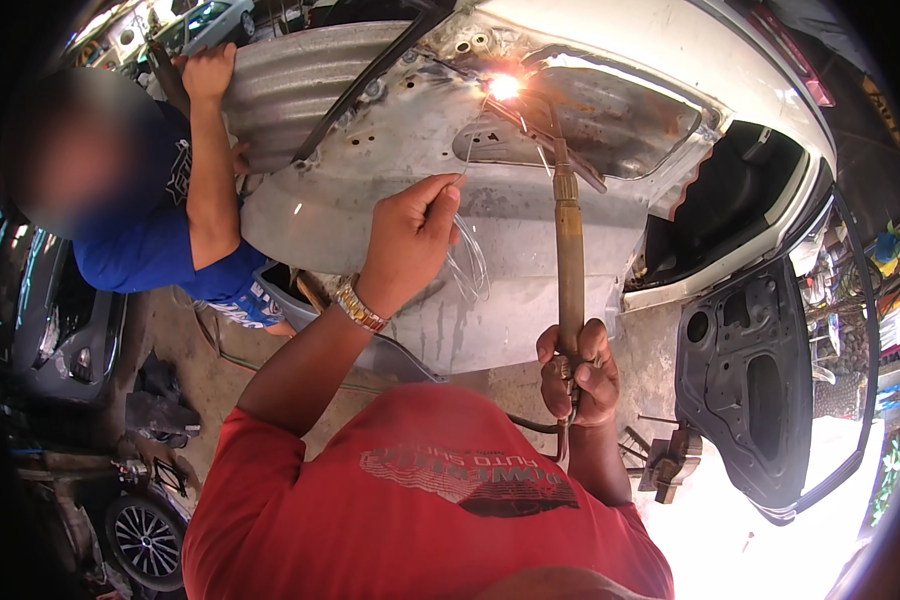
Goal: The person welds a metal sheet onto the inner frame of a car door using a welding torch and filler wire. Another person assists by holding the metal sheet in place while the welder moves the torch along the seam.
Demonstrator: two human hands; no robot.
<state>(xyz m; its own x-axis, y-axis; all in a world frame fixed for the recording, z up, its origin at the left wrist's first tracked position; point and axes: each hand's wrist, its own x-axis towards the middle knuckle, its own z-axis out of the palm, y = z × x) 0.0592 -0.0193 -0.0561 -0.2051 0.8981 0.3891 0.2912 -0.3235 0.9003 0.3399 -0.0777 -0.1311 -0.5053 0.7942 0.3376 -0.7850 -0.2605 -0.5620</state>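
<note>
My right hand (582,372) is wrapped round the valve end of a long brass gas welding torch (568,245). The torch points away from me, its slim tip near a bright glowing spot (504,87) on the bare metal car body panel (360,225). Between thumb and forefinger my left hand (408,240) pinches a thin filler wire (469,150), which runs up toward the glow. A loose coil of the wire (477,265) hangs beside that hand. A narrow rusty metal strip (560,155) lies slantwise across the panel's opening. Glare hides the exact point where wire and metal meet.
At the left a person in a blue shirt (135,240) has a raised hand (208,72) by the corrugated metal. A dark car door (745,385) stands at the right, near a vise-like metal piece (672,465). A hose (532,425) trails below the torch. A wheel (145,535) is lower left.
</note>
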